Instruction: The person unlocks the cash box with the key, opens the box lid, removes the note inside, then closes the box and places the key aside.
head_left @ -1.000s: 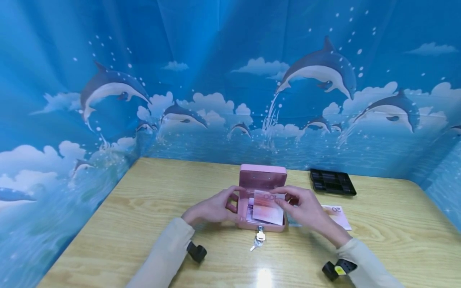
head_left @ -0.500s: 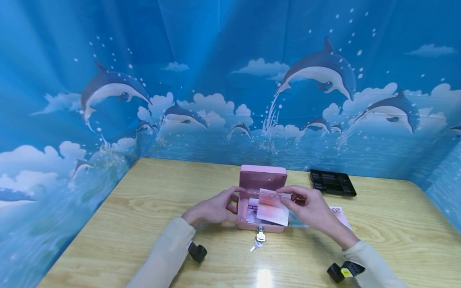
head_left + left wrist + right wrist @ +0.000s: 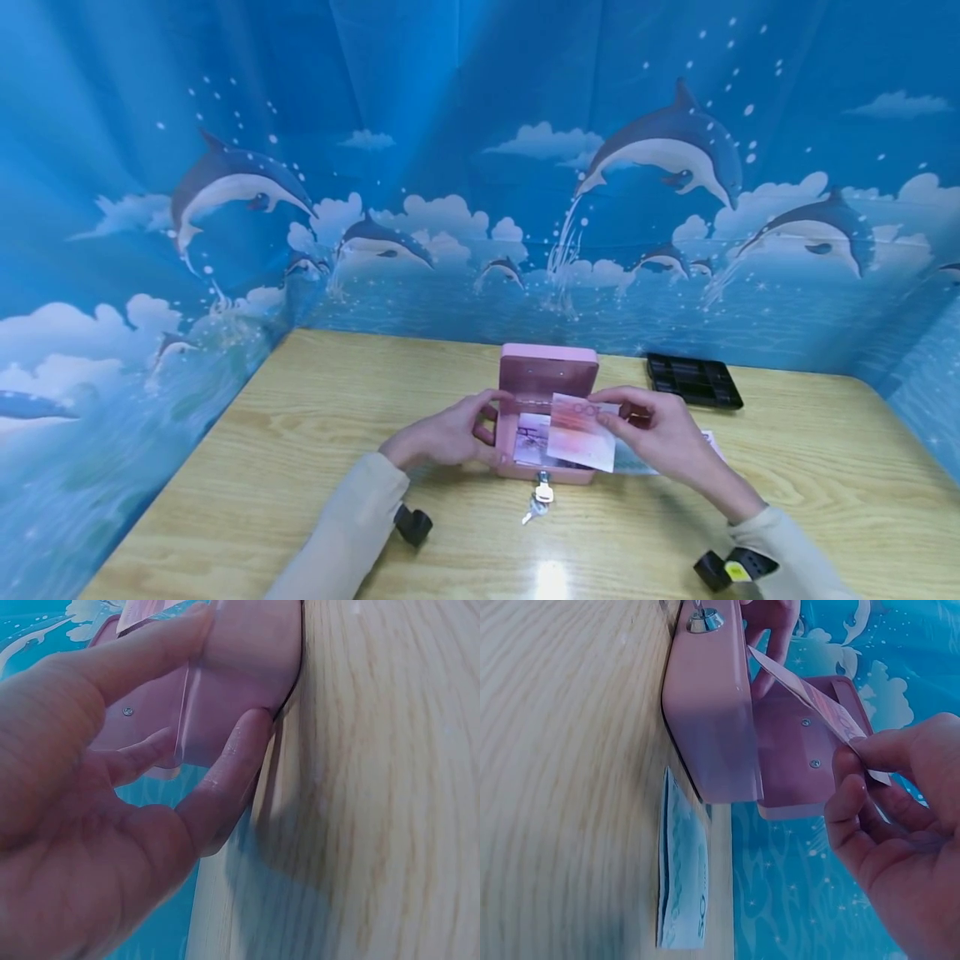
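Pink and metal, the small open cash box (image 3: 546, 417) is sitting mid-worktop (image 3: 300, 450), lid standing upright. The left hand (image 3: 442, 435) is curling its grip around the box's left wall, fingers pressing the side. The right hand (image 3: 660, 433) is pinching a reddish paper banknote (image 3: 581, 421) in a narrow grip, holding it above the box's right edge. More notes are lying inside the box and beside it, under the right hand. Small silver keys (image 3: 538, 500) are hanging from the front lock.
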Demonstrator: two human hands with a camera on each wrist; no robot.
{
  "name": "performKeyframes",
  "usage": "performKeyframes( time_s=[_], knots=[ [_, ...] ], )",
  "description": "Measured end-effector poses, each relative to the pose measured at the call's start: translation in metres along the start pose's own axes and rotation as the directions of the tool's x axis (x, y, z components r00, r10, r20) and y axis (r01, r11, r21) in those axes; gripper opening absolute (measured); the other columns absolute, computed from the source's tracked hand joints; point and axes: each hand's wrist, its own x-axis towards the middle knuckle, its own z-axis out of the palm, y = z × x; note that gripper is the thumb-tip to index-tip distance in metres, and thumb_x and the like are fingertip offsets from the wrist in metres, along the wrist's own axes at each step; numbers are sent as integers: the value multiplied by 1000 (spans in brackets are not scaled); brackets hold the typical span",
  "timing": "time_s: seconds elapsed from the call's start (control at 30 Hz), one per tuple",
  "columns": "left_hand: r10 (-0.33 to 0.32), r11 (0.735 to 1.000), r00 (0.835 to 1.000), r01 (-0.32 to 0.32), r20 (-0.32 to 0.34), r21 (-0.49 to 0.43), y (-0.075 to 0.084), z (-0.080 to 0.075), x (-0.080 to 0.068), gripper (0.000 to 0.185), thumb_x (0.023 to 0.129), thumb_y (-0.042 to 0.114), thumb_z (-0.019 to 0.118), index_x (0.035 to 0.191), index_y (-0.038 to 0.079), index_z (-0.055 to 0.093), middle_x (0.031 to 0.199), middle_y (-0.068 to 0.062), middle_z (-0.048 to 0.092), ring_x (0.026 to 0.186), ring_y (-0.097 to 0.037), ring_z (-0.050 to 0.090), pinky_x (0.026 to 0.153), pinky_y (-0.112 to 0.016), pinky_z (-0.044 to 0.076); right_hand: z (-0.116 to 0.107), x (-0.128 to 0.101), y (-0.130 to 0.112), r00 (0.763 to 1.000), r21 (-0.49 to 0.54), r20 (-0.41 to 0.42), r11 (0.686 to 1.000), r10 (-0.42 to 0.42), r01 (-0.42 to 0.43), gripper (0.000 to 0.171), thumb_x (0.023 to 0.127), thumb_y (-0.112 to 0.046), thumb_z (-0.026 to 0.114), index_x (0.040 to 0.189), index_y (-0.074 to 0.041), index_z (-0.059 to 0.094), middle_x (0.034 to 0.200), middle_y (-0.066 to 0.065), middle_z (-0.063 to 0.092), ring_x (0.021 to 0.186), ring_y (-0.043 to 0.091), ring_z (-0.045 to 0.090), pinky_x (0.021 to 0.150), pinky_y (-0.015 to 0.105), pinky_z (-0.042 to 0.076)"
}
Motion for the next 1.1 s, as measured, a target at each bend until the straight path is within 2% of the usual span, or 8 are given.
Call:
performKeyframes(
  time_s=[0.23, 0.37, 0.53, 0.7, 1.1],
  knots=[
    [18, 1000, 1000, -18, -8, 20, 0, -1, 1, 87, 82, 16, 86, 155, 24, 39, 134, -12, 55, 113, -23, 63, 106, -47, 53, -6, -4, 2, 999, 2, 4, 999, 34, -34, 19, 97, -22, 71, 116, -21, 75, 109, 4, 76, 71, 9, 64, 58, 25, 55],
    [26, 999, 1000, -26, -12, 28, 0, -1, 1, 86, 82, 14, 86, 154, 22, 40, 133, -13, 56, 113, -23, 64, 106, -47, 53, -11, -6, 3, 999, 6, 10, 999, 50, -50, 20, 98, -20, 70, 118, -19, 74, 111, 7, 75, 63, 15, 64, 48, 27, 52],
    [39, 999, 999, -39, -11, 27, 0, -1, 2, 86, 82, 13, 86, 154, 21, 40, 133, -14, 56, 113, -24, 64, 106, -46, 54, -16, -9, 4, 999, -8, -6, 999, 36, -36, 20, 98, -16, 70, 117, -17, 74, 107, 9, 76, 57, 13, 62, 41, 27, 45],
    [43, 999, 999, -43, -11, 24, 0, -1, 1, 86, 82, 12, 86, 154, 21, 40, 132, -14, 56, 113, -24, 64, 106, -46, 54, -21, -13, 6, 1000, -18, -17, 1000, 19, -19, 20, 97, -14, 70, 116, -16, 74, 105, 9, 76, 58, 11, 63, 41, 27, 46],
    [1, 1000, 1000, -1, -22, 25, -1, 1, 1, 89, 82, 16, 86, 155, 27, 38, 137, -10, 53, 114, -22, 62, 107, -47, 52, -35, -23, 16, 999, -19, -37, 1000, -9, 8, 21, 97, -10, 70, 118, -13, 74, 99, 9, 77, 57, 15, 66, 40, 27, 45]
  ],
)
